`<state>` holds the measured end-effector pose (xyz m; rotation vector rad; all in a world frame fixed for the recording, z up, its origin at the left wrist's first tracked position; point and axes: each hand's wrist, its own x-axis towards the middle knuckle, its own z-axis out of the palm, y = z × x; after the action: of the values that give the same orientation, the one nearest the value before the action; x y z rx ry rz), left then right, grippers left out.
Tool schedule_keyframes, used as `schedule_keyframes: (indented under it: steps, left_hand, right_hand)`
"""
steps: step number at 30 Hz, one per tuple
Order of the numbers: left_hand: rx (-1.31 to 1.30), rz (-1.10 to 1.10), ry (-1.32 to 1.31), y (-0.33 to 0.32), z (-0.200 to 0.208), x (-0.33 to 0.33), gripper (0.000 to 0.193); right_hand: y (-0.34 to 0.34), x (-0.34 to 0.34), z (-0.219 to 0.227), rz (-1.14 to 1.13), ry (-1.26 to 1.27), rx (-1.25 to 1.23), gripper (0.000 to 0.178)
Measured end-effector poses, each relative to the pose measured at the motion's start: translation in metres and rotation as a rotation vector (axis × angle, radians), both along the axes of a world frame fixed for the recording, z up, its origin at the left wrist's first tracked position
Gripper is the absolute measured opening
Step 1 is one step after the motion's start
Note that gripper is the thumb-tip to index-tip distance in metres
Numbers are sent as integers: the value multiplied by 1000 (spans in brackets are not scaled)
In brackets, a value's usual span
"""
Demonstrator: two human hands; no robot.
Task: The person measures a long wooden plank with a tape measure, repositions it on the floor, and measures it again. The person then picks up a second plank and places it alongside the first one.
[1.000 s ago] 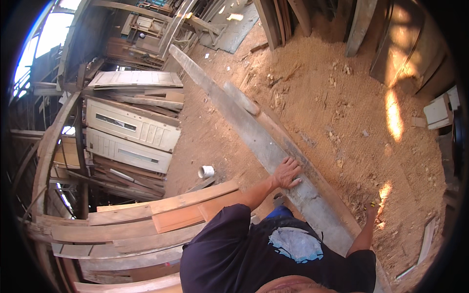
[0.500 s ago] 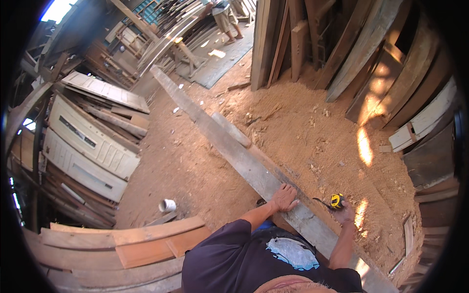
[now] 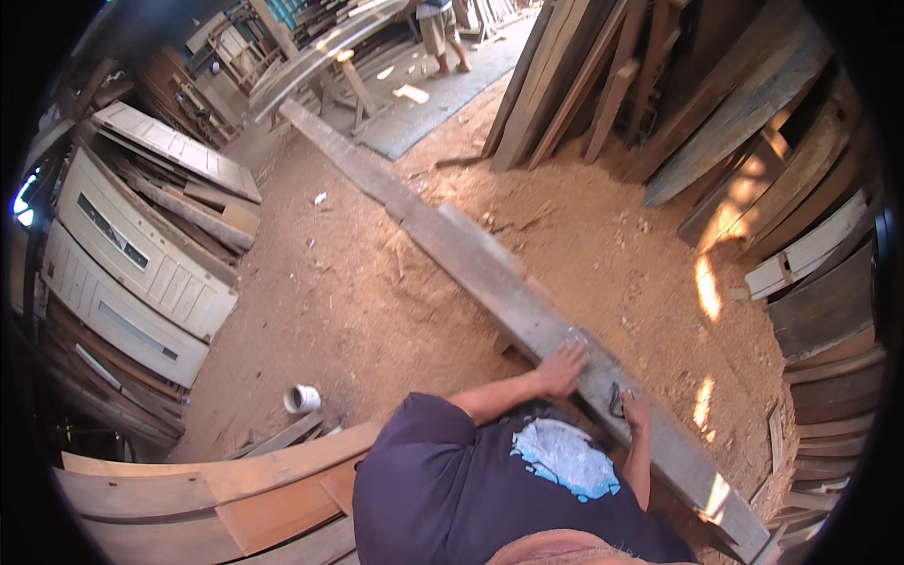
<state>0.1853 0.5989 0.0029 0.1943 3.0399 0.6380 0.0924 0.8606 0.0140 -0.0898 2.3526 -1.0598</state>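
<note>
Sunlight (image 3: 718, 494) brightening the near end of a long, scuffed grey-brown plank (image 3: 499, 294), right hand (image 3: 637, 410) curling by a dark looped strap (image 3: 615, 403), its grip I can't tell, left hand (image 3: 562, 367) lying flat on top, plank stretching diagonally over sawdust-strewn ground (image 3: 348, 311).

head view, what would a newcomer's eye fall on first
Probably the long grey wooden plank running diagonally across the middle, a bare left hand on it. Then the off-white panelled doors piled at the left, and the sunlit streak on the tan sawdust at right.
</note>
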Motion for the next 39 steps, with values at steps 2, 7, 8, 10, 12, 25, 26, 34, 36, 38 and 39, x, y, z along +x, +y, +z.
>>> schedule_keyframes:
  steps: [2, 7, 8, 10, 12, 25, 26, 34, 36, 38, 39]
  left_hand:
    - [-27, 22, 31, -34, -14, 33, 73]
    - [-71, 20, 30, -68, -5, 78, 71]
    - [-20, 65, 10, -66, -5, 77, 69]
    - [85, 155, -29, -53, -8, 70, 64]
    - [327, 293, -27, -43, 2, 57, 50]
    - [1764, 696, -582, -50, 13, 85, 22]
    - [1810, 637, -641, -52, 12, 87, 23]
    - [1707, 784, -300, -90, 2, 78, 10]
    - [1761, 750, -77, -154, 7, 72, 12]
    - [1717, 781, 59, -230, 32, 66, 21]
    - [1649, 864, 169, -269, 30, 71, 19]
  right_hand:
    - [-9, 15, -7, 51, 66, 181, 69]
    - [-37, 18, 12, 183, 99, 346, 67]
    - [-43, 16, 12, 211, 130, 320, 66]
    - [-48, 13, 14, 245, 95, 293, 63]
    - [-68, 12, 30, 260, -26, 272, 60]
    - [-170, 44, 97, 708, -35, -138, 71]
    - [-171, 43, 96, 739, -63, -142, 70]
    - [-177, 36, 62, 696, -155, -221, 57]
    - [-169, 25, 61, 665, -138, -203, 53]
    - [-143, 8, 52, 600, -203, -129, 47]
    - [-133, 1, 48, 574, -237, -99, 44]
